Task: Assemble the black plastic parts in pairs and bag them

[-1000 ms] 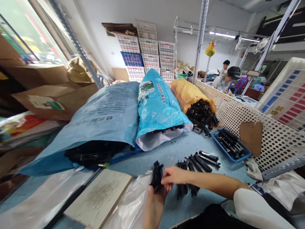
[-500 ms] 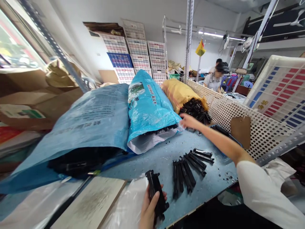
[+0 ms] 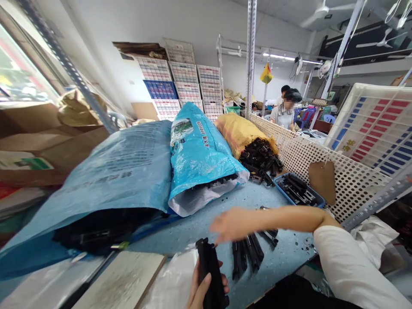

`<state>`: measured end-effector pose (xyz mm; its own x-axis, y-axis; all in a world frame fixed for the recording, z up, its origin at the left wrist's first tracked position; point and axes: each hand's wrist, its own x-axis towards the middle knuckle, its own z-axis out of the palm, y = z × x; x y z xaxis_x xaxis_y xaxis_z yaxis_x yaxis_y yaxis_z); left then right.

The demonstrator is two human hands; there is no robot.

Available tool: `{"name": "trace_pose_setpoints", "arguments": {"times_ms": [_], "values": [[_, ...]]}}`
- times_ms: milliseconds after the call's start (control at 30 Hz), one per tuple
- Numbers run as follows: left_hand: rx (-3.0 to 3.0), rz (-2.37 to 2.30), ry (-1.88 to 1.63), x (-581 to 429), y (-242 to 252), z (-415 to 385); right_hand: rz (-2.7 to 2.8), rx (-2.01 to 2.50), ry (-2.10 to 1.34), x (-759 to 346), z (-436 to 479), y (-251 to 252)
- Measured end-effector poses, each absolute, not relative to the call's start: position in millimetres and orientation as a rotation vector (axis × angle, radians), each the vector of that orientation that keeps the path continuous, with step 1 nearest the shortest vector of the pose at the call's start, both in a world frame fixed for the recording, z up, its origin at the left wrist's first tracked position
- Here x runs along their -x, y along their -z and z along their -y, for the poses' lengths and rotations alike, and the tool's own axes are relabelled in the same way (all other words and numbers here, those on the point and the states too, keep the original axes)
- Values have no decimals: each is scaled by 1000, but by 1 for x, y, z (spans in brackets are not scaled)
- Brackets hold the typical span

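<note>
A workshop room opens out ahead, with stacked plastic crates (image 3: 183, 81) against the far wall and a seated co-worker (image 3: 283, 113) well beyond the right grip (image 3: 230, 224). Nearer, a blue speckled counter (image 3: 270, 268) runs under both hands. Far past the left grip (image 3: 198, 294) lie a large pale blue sack (image 3: 112, 180) and a brighter blue woven sack (image 3: 199, 154), with black parts showing at their open mouths. Beyond the right grip, a yellow woven sack (image 3: 238, 133) spills a heap of black plastic parts (image 3: 260, 156). Past that grip stands a perforated white panel (image 3: 350, 189), and a blue tray (image 3: 279, 187) of similar parts sits against it.

Just under the right grip lie loose black parts (image 3: 246, 253), splayed in a loose fan on the counter. The right grip is empty, its fingers extended and slightly spread above them, touching nothing that can be seen. The left grip is clenched around one long black plastic part (image 3: 208, 274), holding it upright at the counter's near edge, just beside a sheet of clear plastic film (image 3: 174, 279).

The step in hand appears to be handling these parts one at a time. The next move calls for the open fingers to close precisely on a single piece among the loose ones, without disturbing its neighbours.
</note>
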<state>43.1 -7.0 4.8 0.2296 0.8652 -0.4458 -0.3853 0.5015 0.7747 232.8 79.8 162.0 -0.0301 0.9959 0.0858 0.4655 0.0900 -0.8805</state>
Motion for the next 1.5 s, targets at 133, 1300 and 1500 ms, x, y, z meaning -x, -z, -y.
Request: {"name": "trace_pose_setpoints", "arguments": {"times_ms": [133, 1300, 1500], "values": [[-599, -950, -841, -39, -2, 11, 2673, 1254, -283, -216, -44, -68], [-625, -1239, -928, -24, -33, 2, 2753, 1204, -514, -209, -22, -55], [-581, -1215, -840, -20, -34, -9, 2806, 601, 202, -200, -3, -41]]}}
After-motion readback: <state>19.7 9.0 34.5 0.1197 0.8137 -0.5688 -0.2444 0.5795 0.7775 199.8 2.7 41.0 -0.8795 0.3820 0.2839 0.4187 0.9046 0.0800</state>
